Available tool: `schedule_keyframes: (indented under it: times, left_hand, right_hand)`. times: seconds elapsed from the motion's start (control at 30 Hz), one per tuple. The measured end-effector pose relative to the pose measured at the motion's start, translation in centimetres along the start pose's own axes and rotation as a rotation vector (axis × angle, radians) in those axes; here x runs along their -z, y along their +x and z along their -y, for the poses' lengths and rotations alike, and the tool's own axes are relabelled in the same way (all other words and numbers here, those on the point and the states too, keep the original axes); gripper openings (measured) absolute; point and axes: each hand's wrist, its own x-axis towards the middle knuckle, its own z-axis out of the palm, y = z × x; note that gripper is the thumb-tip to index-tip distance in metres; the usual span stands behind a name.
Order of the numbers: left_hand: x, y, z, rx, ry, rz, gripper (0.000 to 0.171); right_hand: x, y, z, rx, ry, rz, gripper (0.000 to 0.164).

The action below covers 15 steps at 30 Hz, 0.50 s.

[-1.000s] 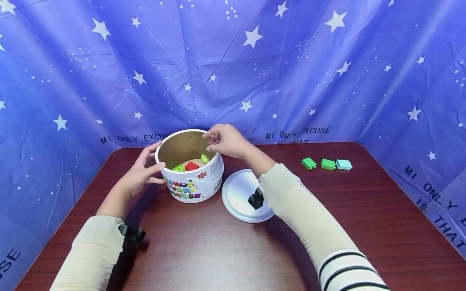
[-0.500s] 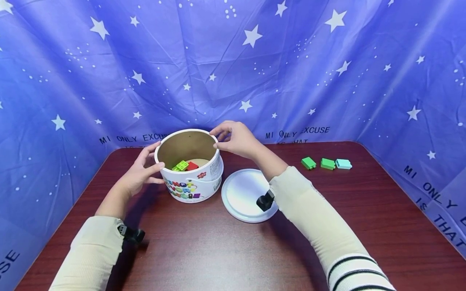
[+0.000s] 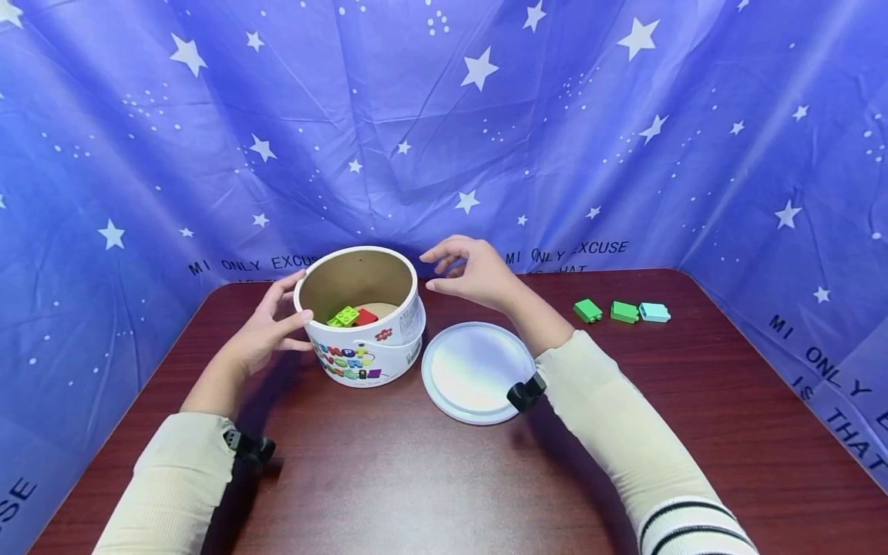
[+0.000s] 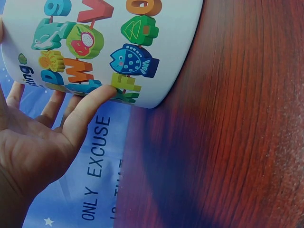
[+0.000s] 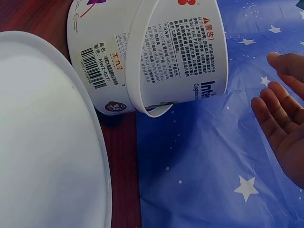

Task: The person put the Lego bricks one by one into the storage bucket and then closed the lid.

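- Blue curtain [image 3: 444, 162], white stars and dots, black lettering low down, hung behind the tabletop and along its left and right sides.
- Dark red-brown tabletop [image 3: 388, 462], wood grain, glossy patch of light near the front.
- Two pale sleeves, left sleeve [image 3: 176, 470] and right sleeve [image 3: 610, 424], came in from the front corners; right one had dark stripes at the bottom of the head view.
- White bucket [image 3: 391, 356], upright on the tabletop, left of centre, top uncovered; wall printed with colourful letters and figures, plus a barcode label. Its white handle [image 5: 134, 66] hung down the right side.
- White round lid [image 3: 479, 366], flat on the tabletop, just right of the bucket.
- Left hand [image 3: 260, 331] touched the bucket's left side, thumb near the rim, fingers spread; grip unclenched, straight fingers against the wall.
- Right hand [image 3: 475, 271] was just beside the bucket's right rim, apart from it; grip released, fingers loosely bent, holding nothing.
- Black wrist cameras [image 3: 527, 391], one per sleeve cuff.
- Lime block [image 3: 343, 316] and red block [image 3: 368, 316] lay together inside the bucket.
- Leftmost green block [image 3: 587, 311], second green block [image 3: 624, 312] and pale turquoise block [image 3: 654, 312] lay in a row, back right; last two very close, contact unclear.
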Motion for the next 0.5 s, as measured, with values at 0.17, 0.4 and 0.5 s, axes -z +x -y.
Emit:
schedule_keyframes:
  times: [0.17,0.4,0.5]
  left_hand:
    - [0.0,0.0,0.0,0.003,0.000,0.001,0.071]
    - [0.0,0.0,0.0,0.001,0.001,-0.002,0.071]
    - [0.0,0.0,0.0,0.001,0.003,-0.002,0.071]
  right_hand:
    - [0.7,-1.1,-0.5,0.014,0.035,-0.011,0.034]
    - [1.8,-2.6,-0.7,0.013,0.031,-0.028,0.034]
    - [2.3,-3.2,-0.8,0.015,0.025,-0.038,0.034]
